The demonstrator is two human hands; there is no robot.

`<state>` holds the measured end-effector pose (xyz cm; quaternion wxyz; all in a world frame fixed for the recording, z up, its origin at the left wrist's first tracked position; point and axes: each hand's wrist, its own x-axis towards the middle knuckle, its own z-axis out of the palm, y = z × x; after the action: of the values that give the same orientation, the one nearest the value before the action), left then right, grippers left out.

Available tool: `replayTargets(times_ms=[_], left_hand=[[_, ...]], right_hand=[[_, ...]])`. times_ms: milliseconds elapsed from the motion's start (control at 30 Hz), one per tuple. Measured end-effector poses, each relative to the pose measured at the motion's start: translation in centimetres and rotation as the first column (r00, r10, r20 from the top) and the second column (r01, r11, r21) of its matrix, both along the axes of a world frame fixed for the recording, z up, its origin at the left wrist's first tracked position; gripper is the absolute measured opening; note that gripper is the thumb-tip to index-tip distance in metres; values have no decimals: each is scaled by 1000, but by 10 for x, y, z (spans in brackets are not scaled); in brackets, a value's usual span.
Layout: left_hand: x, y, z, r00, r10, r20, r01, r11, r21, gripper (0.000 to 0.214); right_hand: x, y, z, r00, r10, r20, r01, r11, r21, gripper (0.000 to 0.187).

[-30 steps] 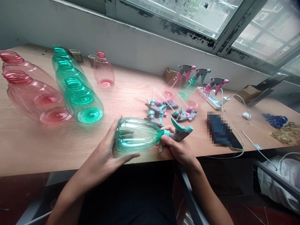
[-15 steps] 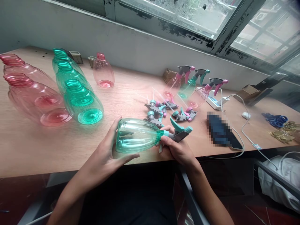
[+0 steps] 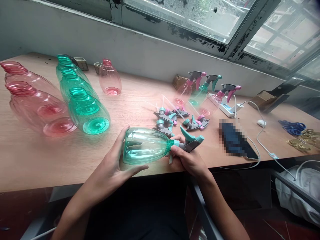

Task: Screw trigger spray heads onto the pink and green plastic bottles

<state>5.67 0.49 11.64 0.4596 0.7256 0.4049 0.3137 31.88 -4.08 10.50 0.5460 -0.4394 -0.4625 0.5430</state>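
Note:
A clear green spray bottle (image 3: 147, 146) lies sideways above the table's front edge, its base to the left and its grey and teal trigger head at the right. My left hand (image 3: 117, 156) cups the base end, fingers behind it and thumb stretched out below. At the neck, my right hand (image 3: 185, 156) pinches the teal collar between thumb and fingers. Just beyond the bottle lie several loose trigger heads (image 3: 163, 125) in grey with teal or pink, with thin straws attached. Three fitted spray bottles (image 3: 203, 89) stand behind them, two pink and one green.
Open green bottles (image 3: 87, 115) and pink bottles (image 3: 37, 106) stand at the left, with a lone pink bottle (image 3: 110, 80) farther back. To the right are a phone (image 3: 235, 140), a power strip (image 3: 226, 108), cables, blue scissors-like items (image 3: 292, 127) and a cardboard box (image 3: 262, 100).
The view has tilted slightly, so the table's things sit a little lower. Both hands keep their hold on the green bottle, with hardly any movement.

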Motion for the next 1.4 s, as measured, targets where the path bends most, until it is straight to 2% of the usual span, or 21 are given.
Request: replayTargets(times_ms=[1400], left_hand=[[2,2,-2,1000,7,9,-7,1000,9,102]], right_hand=[[0,0,1,1000,-3,12,3,1000,-3,29]])
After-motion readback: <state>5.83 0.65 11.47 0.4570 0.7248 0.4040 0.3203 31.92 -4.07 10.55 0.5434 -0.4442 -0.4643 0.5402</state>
